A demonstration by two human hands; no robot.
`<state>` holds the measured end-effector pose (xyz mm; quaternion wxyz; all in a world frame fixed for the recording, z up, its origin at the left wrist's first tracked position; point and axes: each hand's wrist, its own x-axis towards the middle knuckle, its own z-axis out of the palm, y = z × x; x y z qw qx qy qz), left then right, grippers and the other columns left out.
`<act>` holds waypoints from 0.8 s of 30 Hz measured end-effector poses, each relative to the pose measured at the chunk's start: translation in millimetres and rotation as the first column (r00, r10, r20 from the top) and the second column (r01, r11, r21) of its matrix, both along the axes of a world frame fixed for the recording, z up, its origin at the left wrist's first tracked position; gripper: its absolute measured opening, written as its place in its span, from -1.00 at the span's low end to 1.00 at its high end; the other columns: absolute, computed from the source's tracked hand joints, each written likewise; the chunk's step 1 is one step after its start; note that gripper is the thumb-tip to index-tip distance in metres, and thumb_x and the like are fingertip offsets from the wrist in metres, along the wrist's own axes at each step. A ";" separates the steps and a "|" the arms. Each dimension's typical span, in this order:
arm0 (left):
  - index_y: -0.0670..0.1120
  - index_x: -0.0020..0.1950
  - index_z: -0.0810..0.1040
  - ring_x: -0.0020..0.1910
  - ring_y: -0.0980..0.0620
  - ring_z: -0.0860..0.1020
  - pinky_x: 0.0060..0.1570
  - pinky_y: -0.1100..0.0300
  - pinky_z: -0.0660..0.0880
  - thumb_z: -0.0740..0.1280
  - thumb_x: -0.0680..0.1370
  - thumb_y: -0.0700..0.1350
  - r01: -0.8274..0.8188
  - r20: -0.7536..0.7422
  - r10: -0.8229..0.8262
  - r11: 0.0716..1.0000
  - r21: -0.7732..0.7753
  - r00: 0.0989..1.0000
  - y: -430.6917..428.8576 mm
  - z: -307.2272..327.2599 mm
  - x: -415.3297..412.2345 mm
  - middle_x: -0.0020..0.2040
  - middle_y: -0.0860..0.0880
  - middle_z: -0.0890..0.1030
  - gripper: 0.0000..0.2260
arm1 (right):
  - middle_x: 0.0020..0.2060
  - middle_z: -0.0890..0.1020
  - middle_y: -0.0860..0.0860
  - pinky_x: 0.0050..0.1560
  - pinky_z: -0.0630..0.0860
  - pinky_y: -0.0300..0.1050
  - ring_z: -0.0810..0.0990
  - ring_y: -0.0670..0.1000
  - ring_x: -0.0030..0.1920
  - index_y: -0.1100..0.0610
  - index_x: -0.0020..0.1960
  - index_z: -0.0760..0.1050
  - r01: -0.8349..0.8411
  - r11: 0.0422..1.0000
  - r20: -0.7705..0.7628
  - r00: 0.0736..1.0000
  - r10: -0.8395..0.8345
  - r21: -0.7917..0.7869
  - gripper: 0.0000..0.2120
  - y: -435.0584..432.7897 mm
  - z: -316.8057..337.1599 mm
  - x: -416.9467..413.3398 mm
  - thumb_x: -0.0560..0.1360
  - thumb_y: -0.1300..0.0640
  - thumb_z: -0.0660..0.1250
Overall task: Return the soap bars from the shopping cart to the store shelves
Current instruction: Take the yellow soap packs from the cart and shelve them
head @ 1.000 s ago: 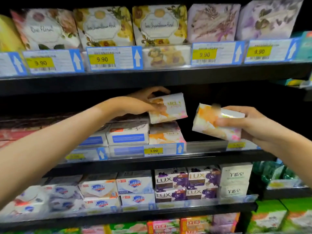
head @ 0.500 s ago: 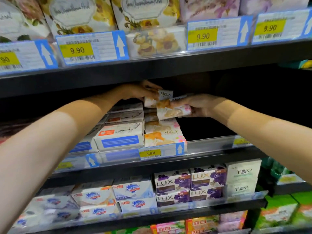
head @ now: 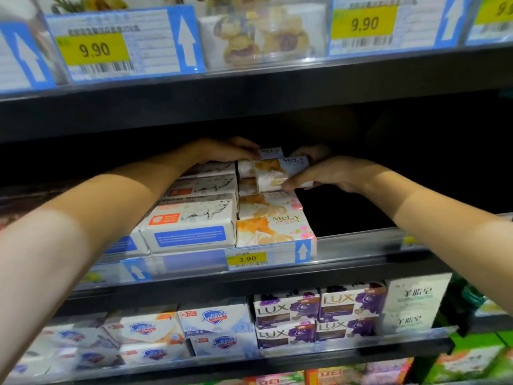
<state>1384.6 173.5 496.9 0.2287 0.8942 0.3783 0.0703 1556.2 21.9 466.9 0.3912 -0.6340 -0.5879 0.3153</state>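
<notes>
Both arms reach into the middle shelf (head: 347, 245). My right hand (head: 330, 173) grips a white and orange MeLy soap bar (head: 277, 173) lying on top of the MeLy stack (head: 272, 220). My left hand (head: 222, 151) is closed on another MeLy soap bar (head: 270, 153) just behind it, deeper in the shelf; only its labelled end shows. The two held bars are close together, almost touching.
White and blue soap boxes (head: 191, 223) stand left of the MeLy stack. A dark gap (head: 347, 209) lies right of it. A 3.90 price tag (head: 247, 258) marks the shelf edge. Safeguard (head: 216, 320) and LUX boxes (head: 319, 312) fill the shelf below; 9.90 tags (head: 94, 50) hang above.
The right hand carried its bar left and into the shelf, onto the MeLy stack. The left hand pushed its bar deeper. The view moved closer to the shelf.
</notes>
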 end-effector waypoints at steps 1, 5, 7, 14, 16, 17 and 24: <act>0.12 0.40 0.38 0.40 0.08 0.29 0.34 0.21 0.21 0.31 0.52 0.11 -0.009 0.031 0.009 1.000 -0.021 0.999 4.1 -1.8 -2.5 0.38 0.12 0.35 -0.56 | -0.04 0.56 -0.10 0.07 0.53 -0.14 0.53 -0.05 0.05 0.05 0.17 0.45 0.000 1.000 0.030 1.000 0.000 0.015 -0.49 0.2 0.4 1.0 0.29 0.27 0.53; 0.01 0.36 0.41 0.32 0.08 0.36 0.34 0.18 0.28 0.38 0.50 -0.03 -0.035 0.068 0.035 0.999 -0.009 0.997 13.2 -2.2 -8.8 0.32 0.04 0.41 -0.57 | 0.04 0.53 -0.05 -0.03 0.49 -0.27 0.51 -0.04 0.10 0.08 0.29 0.41 0.030 0.997 0.091 0.995 -0.036 0.069 -0.32 5.8 1.0 0.9 0.24 0.20 0.58; -0.02 0.37 0.42 0.30 0.08 0.39 0.28 0.23 0.30 0.39 0.50 -0.05 -0.030 0.068 0.030 1.000 -0.008 0.997 14.6 -0.5 -10.9 0.31 0.03 0.44 -0.55 | -0.03 0.55 -0.06 -0.09 0.50 -0.27 0.54 -0.05 0.04 0.06 0.17 0.45 0.055 0.994 0.117 0.991 -0.066 0.094 -0.40 8.3 0.0 -1.1 0.20 0.15 0.61; 0.05 0.35 0.45 0.27 0.16 0.36 0.22 0.30 0.25 0.34 0.53 -0.01 -0.038 0.088 0.041 0.999 -0.035 0.995 14.0 1.8 -13.2 0.31 0.13 0.42 -0.62 | -0.04 0.55 -0.08 -0.10 0.45 -0.34 0.53 -0.11 -0.02 0.09 0.16 0.51 0.101 0.975 0.232 0.961 -0.147 0.199 -0.41 9.2 -4.0 -18.8 0.20 -0.04 0.59; 0.12 0.27 0.51 0.16 0.24 0.39 0.13 0.36 0.27 0.36 0.51 0.01 -0.062 0.125 0.069 0.996 -0.060 0.990 15.2 0.3 -14.8 0.21 0.22 0.46 -0.67 | -0.01 0.58 -0.06 0.01 0.47 -0.27 0.55 -0.09 0.02 0.09 0.18 0.53 0.128 0.966 0.284 0.940 -0.191 0.226 -0.38 9.3 -5.1 -23.0 0.19 -0.12 0.58; 0.16 0.22 0.53 0.11 0.29 0.42 0.07 0.42 0.30 0.38 0.48 0.04 -0.070 0.130 0.079 0.995 -0.073 0.988 14.0 -0.5 -16.7 0.15 0.28 0.48 -0.69 | 0.03 0.61 -0.04 0.08 0.48 -0.21 0.57 -0.05 0.07 0.07 0.18 0.53 0.140 0.962 0.310 0.927 -0.211 0.236 -0.36 9.5 -5.8 -23.9 0.19 -0.17 0.56; 0.11 0.31 0.48 0.08 0.34 0.40 0.04 0.47 0.30 0.32 0.54 -0.02 -0.071 0.121 0.082 0.993 -0.093 0.989 8.3 -1.8 -15.9 0.15 0.29 0.41 -0.67 | 0.18 0.59 0.03 0.08 0.33 -0.21 0.48 0.06 0.26 0.04 0.30 0.46 0.119 0.964 0.446 0.868 -0.217 0.236 -0.31 5.9 -6.3 -25.0 0.27 -0.27 0.45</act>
